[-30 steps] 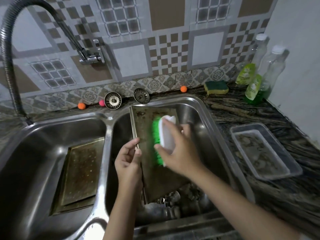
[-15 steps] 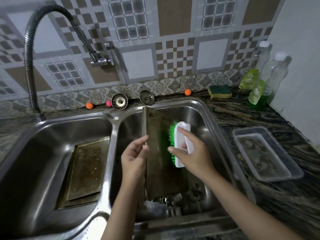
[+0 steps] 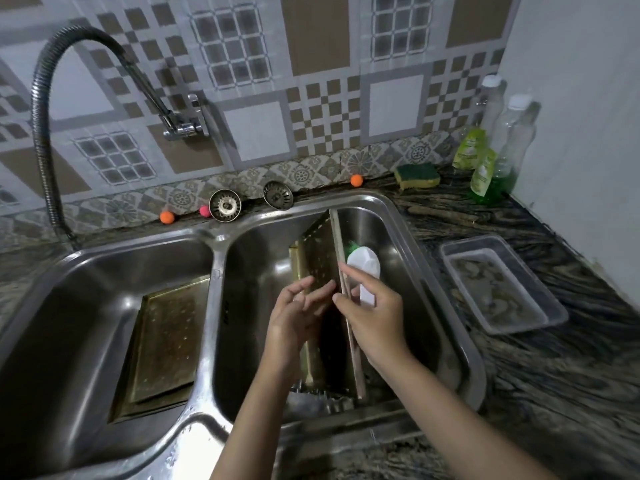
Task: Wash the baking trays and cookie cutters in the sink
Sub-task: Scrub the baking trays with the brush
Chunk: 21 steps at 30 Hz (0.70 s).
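Upright over right basin, perforated tray

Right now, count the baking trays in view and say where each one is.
2. One baking tray lies flat in the left basin. The other tray stands on edge in the right basin, between the left hand and right hand. More may be hidden beneath.

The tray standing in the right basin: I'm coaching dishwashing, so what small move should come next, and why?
Probably finish turning the tray so its perforated underside faces the brush, then scrub it. It stands almost edge-on, the left hand flat against that side, the right hand gripping the brush and touching the rim.
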Tool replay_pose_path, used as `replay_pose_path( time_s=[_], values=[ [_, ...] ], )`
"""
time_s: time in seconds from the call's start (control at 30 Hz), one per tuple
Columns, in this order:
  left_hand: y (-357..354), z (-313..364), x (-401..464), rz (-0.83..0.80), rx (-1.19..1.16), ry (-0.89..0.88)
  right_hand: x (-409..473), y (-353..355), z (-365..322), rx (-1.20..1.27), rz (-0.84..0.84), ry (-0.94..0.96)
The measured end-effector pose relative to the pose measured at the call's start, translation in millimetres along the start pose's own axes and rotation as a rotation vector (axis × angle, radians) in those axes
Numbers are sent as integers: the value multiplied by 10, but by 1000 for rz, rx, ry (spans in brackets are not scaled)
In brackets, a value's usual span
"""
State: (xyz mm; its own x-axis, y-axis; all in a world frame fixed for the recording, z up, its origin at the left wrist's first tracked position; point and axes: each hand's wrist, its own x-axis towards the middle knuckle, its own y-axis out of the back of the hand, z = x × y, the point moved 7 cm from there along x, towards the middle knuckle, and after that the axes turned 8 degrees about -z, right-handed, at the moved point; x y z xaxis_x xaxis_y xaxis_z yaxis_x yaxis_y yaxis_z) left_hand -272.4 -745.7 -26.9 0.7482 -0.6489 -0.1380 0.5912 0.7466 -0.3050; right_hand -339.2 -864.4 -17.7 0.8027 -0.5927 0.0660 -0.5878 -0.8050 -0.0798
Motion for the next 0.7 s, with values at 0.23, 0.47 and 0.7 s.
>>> replay_pose_path(
  time_s=[0.23, 0.47, 0.7],
  values=[
    [673, -44, -201, 259, 433, -10, -135, 79, -226, 165, 80, -24],
    [1396, 161, -525, 238, 308, 29, -268, -500, -419, 178, 36, -36],
    [2380, 525, -886, 363, 309, 19, -349, -1478, -511, 124, 26, -67]
  ],
)
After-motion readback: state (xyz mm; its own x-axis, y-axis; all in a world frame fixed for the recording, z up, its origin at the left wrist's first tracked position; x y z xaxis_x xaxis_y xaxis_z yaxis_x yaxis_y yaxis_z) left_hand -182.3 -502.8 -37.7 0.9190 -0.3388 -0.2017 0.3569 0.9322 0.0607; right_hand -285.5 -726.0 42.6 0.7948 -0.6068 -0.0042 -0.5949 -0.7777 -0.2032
